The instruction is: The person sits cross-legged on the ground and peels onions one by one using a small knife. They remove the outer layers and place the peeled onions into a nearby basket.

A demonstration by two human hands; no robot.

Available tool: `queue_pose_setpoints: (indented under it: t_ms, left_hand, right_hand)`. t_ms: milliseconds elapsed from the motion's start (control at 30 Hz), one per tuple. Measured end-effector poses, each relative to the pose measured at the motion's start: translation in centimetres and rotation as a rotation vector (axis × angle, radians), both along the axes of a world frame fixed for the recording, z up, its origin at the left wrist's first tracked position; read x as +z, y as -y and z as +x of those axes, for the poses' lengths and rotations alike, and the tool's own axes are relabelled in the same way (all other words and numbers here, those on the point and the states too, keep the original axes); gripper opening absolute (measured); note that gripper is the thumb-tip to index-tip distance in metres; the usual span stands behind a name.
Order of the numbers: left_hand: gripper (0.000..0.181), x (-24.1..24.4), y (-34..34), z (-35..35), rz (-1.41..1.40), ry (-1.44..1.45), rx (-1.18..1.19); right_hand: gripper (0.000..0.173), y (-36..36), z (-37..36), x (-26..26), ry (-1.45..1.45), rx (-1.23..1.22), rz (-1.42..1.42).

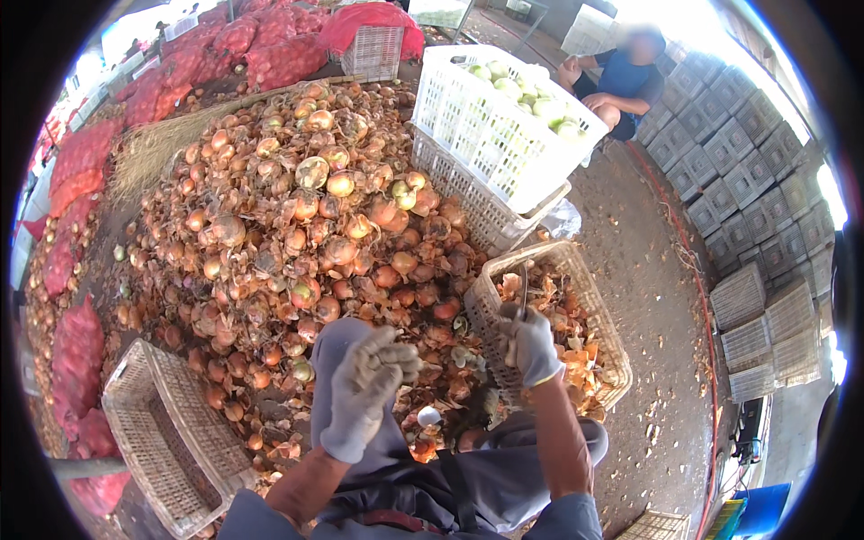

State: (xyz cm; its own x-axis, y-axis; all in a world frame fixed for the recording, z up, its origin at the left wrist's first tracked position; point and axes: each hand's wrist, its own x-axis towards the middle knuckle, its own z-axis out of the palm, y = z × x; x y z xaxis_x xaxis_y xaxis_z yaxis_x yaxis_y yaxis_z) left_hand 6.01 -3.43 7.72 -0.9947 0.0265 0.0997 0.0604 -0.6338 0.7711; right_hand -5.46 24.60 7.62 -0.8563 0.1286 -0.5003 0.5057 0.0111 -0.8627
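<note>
My left hand (370,386), in a grey knit work glove, is raised above my knee. Its fingers are loosely bent and apart, and I see nothing in them. In the same kind of glove, my right hand (530,345) grips a knife (524,282); the narrow blade points away from me. That hand is over the near left side of a plastic crate (611,324) holding onion skins (575,317). Before me spreads a big heap of unpeeled onions (324,223) amid loose dry skins. Between my legs, a small white round thing (428,416) lies among skins.
A white crate of peeled onions (499,128) rests on a dirty crate (466,182). An open crate (169,432) is at my left. Red mesh sacks (77,358) line the left and back. A seated person (621,81) is back right, near stacked crates (749,162). A red hose (698,270) crosses the floor.
</note>
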Motion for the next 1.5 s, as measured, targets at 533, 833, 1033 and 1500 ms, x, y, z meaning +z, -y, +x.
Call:
queue_pose_setpoints:
  t_ms: [533, 833, 1033, 1500]
  left_hand:
    - [0.039, -12.5, 12.1, -3.0, -0.285, 0.432, 0.526]
    - [0.058, -24.1, 10.0, -1.8, -0.888, 0.76, 0.163]
    - [0.056, -26.9, 8.2, -4.5, -0.906, 0.736, 0.05]
    - [0.065, -27.1, 17.1, -12.9, -0.875, 0.818, 0.654]
  right_hand:
    - [0.026, -12.2, -1.4, -12.1, -0.298, 0.124, 1.144]
    - [0.044, -9.5, -0.1, -17.4, -0.218, 0.248, 1.089]
    - [0.028, -10.2, -1.5, -17.2, -0.144, 0.156, 0.838]
    - [0.027, -16.2, 1.4, -20.8, -0.164, -0.018, 0.496]
